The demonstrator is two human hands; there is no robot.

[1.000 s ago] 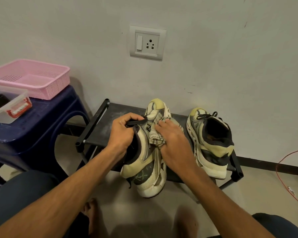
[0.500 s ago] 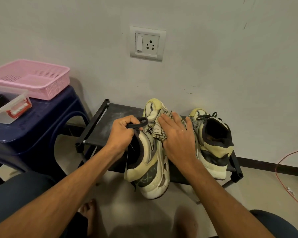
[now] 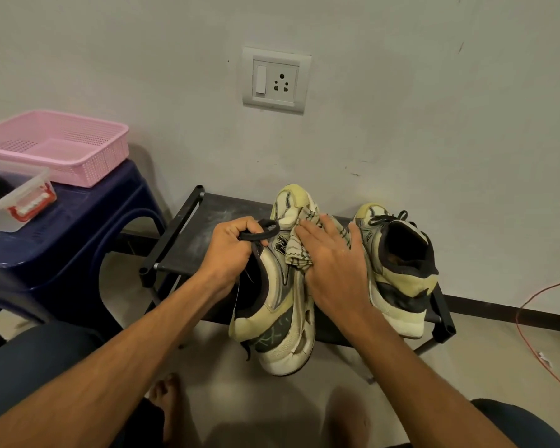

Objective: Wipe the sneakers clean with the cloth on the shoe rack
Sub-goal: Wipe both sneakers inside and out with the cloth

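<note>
A cream and grey sneaker (image 3: 282, 318) is tilted on its side over the front edge of the black shoe rack (image 3: 207, 227). My left hand (image 3: 232, 250) grips its collar and black tongue loop. My right hand (image 3: 332, 263) lies with straight, spread fingers on a pale checked cloth (image 3: 299, 250), pressing it against the sneaker's side near the toe. The second sneaker (image 3: 396, 270) stands upright on the rack just right of my right hand.
A dark blue plastic stool (image 3: 62, 240) at the left carries a pink basket (image 3: 55, 147) and a clear lidded box (image 3: 12, 202). A wall socket (image 3: 276, 80) is above the rack. An orange cable (image 3: 537, 334) trails on the floor at right. My bare feet are below.
My right hand has slid the cloth up the sneaker from its middle towards the toe, and its fingers have straightened and spread. The held sneaker shifted slightly. My left hand kept its grip.
</note>
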